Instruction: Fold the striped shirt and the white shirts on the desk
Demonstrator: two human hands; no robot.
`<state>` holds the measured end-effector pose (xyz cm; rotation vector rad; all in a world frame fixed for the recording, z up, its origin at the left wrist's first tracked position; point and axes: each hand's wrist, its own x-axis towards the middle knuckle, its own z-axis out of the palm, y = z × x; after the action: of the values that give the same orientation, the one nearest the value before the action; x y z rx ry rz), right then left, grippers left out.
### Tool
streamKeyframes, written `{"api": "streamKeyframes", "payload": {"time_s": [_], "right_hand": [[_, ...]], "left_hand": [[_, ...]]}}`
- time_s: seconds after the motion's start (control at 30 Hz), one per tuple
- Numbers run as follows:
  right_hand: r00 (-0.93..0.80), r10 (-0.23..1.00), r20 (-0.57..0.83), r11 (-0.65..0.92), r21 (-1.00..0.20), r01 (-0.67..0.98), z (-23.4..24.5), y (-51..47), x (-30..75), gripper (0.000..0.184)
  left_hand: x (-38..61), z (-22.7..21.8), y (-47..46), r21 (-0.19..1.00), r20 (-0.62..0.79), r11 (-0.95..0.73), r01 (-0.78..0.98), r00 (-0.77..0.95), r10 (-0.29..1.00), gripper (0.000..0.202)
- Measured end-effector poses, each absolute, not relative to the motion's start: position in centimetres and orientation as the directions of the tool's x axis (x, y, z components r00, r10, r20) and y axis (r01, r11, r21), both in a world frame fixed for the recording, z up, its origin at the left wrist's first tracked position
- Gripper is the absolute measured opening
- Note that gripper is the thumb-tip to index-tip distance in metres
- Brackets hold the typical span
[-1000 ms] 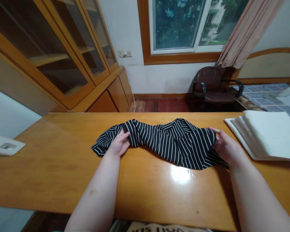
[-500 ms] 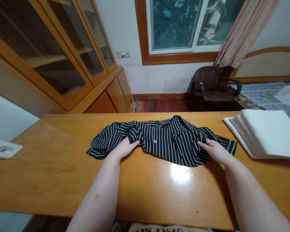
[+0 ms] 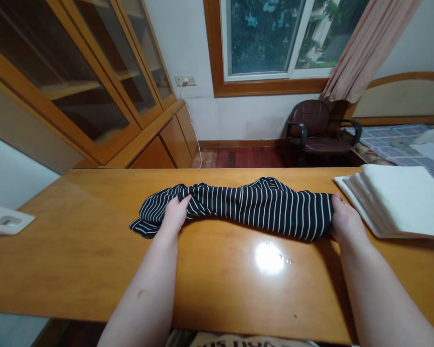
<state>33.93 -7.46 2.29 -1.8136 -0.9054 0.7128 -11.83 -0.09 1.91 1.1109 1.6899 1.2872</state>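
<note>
Black shirt with thin white stripes, bunched lengthwise, left hand and right hand fingers clamped on its ends

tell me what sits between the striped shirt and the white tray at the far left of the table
Nothing: in the head view only bare wooden table runs from the striped shirt to the white tray.

Two bare forearms, sleeveless to the frame edge, left hand, right hand.
</note>
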Motion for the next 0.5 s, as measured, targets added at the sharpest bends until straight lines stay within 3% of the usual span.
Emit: {"api": "streamKeyframes", "payload": {"time_s": [0.1,0.17,0.3,0.37,0.43,0.5], "right_hand": [[0.486,0.856,-0.176,-0.244,-0.967,0.079,2.7,-7.5,33.0,0.049],[0.339,0.927,-0.161,-0.194,-0.979,0.066,2.9,-7.7,32.2,0.049],[0.184,0.973,-0.138,-0.163,-0.978,0.127,3.0,-8.1,31.0,0.081],[0.134,0.975,-0.175,-0.198,-0.962,0.187,2.9,-8.1,30.8,0.085],[0.056,0.967,-0.250,-0.255,-0.921,0.295,2.9,-8.0,30.9,0.065],[0.028,0.950,-0.311,-0.294,-0.859,0.418,2.9,-7.8,31.1,0.038]], "left_hand": [[-11.5,1.8,-0.4,0.950,-0.142,0.200,0.241,-0.239,0.960,0.025],[-11.1,1.7,-0.7,0.948,-0.109,0.145,0.283,-0.139,0.984,0.026],[-10.4,1.7,-1.1,0.932,0.025,-0.029,0.362,0.016,1.000,0.039],[-10.4,1.6,-1.1,0.904,0.033,-0.055,0.424,0.060,0.998,0.051],[-10.8,1.6,-0.9,0.887,0.020,-0.069,0.457,0.112,0.993,0.054],[-11.4,1.7,-0.6,0.881,0.021,-0.097,0.463,0.166,0.986,0.044]]}}
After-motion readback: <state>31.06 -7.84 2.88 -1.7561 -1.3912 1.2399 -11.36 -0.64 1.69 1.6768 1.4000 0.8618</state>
